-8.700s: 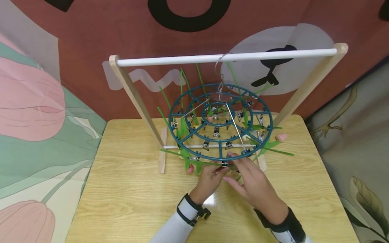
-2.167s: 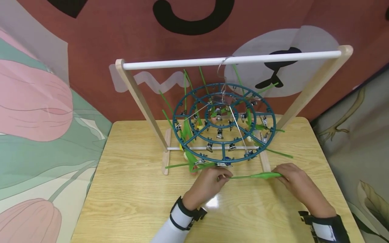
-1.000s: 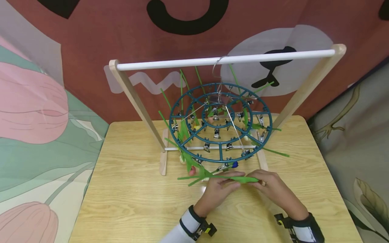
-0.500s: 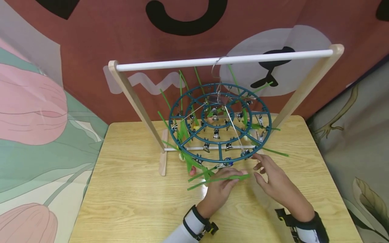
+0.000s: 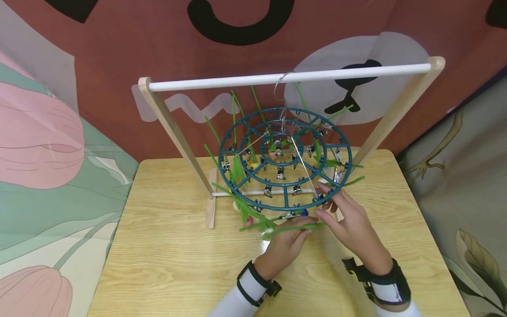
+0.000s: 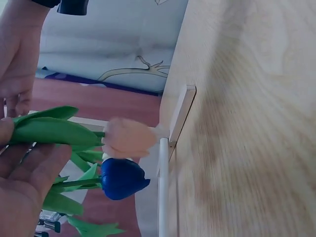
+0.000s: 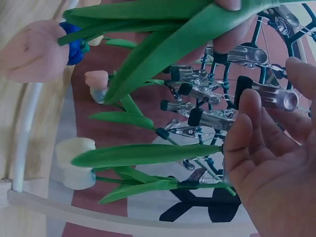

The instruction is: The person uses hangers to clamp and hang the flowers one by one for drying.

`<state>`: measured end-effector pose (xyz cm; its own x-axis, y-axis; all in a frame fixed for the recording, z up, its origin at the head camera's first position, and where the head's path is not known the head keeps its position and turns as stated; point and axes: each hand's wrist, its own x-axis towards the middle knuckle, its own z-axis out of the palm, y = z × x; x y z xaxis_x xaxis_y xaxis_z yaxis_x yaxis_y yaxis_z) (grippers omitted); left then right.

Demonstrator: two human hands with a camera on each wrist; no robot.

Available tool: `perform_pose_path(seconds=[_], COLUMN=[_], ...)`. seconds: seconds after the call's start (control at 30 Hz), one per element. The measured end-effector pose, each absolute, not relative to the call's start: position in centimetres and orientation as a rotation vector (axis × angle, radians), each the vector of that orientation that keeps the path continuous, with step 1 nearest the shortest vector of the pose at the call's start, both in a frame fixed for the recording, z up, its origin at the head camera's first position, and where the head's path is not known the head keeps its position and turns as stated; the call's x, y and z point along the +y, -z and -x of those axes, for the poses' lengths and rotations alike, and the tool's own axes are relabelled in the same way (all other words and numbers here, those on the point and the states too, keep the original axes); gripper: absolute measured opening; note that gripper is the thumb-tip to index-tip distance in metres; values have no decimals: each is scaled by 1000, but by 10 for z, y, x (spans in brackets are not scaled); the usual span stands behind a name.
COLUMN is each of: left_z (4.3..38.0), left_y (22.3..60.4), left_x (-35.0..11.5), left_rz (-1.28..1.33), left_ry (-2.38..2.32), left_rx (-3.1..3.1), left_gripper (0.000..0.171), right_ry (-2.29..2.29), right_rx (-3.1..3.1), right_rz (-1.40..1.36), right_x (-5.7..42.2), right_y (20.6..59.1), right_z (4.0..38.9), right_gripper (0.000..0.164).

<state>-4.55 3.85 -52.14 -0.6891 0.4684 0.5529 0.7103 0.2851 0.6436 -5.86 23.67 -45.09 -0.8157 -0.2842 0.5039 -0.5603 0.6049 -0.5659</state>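
My left hand (image 5: 281, 248) holds an artificial tulip by its green leaves and stem, just below the front rim of the round teal clip hanger (image 5: 287, 197). In the left wrist view the pink bloom of this tulip (image 6: 127, 138) points away from the fingers, beside a blue tulip (image 6: 123, 180). My right hand (image 5: 354, 226) is at the hanger's front right rim, thumb and fingers apart around a metal clip (image 7: 271, 96). One fingertip overlaps that clip in the right wrist view, where the held tulip's leaves (image 7: 163, 39) spread above.
A wooden stand with a white top bar (image 5: 222, 81) carries the hanger by its hook. Several tulips hang in clips around the ring, including white ones (image 7: 76, 163) at the right. Green stems (image 5: 222, 188) stick out past the rim. Below lies the wooden table (image 5: 166, 246).
Earlier the blue tulip came to hang at the front, and both hands held the pink tulip. The right hand has since let go and moved up to the front right clip; the left keeps the tulip.
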Motion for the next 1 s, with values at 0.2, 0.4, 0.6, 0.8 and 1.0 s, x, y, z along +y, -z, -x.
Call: perform_pose_path(seconds=[0.2,0.4,0.6,0.8,1.0], left_z=[50,53,57,58,56], left_y=[523,524,522,521,520], left_x=[44,47,49,48,48], left_rz=[1017,924,867,824,789], left_ry=[1339,1417,1495,1538,1570], left_rx=[-2308,-2300,-2298,-2298,-2336], left_gripper=[21,20,17,22,25], right_ry=[-1089,-1383,-1512,-1595,-1655], right_rx=[-2405,-2334,-2166,-2070,-2022], right_rz=[-688,-669,-687,-715,-724], right_x=[236,237,232,227,221], right_y=[449,451,456,460,462], right_z=[62,57,58,60,59], right_gripper=[42,51,28,31,27])
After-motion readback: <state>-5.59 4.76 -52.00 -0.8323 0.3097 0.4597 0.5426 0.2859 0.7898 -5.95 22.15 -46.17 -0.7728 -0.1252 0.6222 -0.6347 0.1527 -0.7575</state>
